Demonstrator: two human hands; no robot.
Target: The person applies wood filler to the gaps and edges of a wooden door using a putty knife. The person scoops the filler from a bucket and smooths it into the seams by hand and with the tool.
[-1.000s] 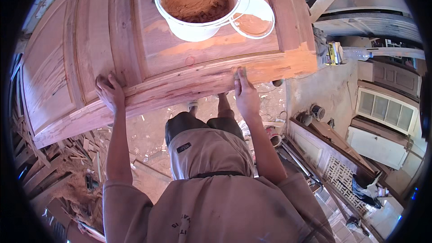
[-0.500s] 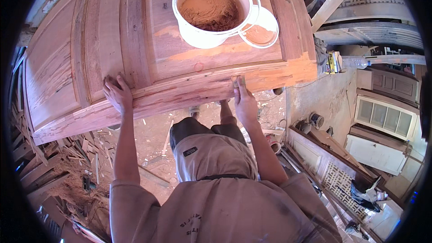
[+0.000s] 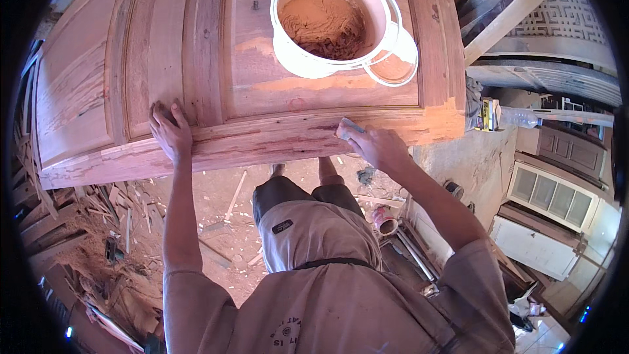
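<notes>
A wooden panelled door [image 3: 196, 46] lies flat before me, its near edge streaked with orange-brown filler. My left hand [image 3: 171, 132] rests on that edge to the left, fingers apart, holding nothing. In my right hand [image 3: 381, 149] is a small flat putty scraper [image 3: 352, 130], its tip touching the near edge right of the middle. Beyond it, on the door, stands a white bucket [image 3: 301, 59] part-filled with orange-brown filler [image 3: 321, 16]. Its round white lid [image 3: 398, 77], smeared with filler, lies against the bucket's right side.
Wood scraps [image 3: 98, 203] and shavings litter the floor at the left. Below the door's edge, a paint can [image 3: 384, 220] lies near my legs. A clear plastic bottle [image 3: 521, 118] sits past the door's right end. A white-framed window [image 3: 553, 187] and panels lean at the right.
My right hand has turned, its forearm swinging out to the right, with the scraper now angled left on the edge. My left hand stays put. The view has shifted slightly.
</notes>
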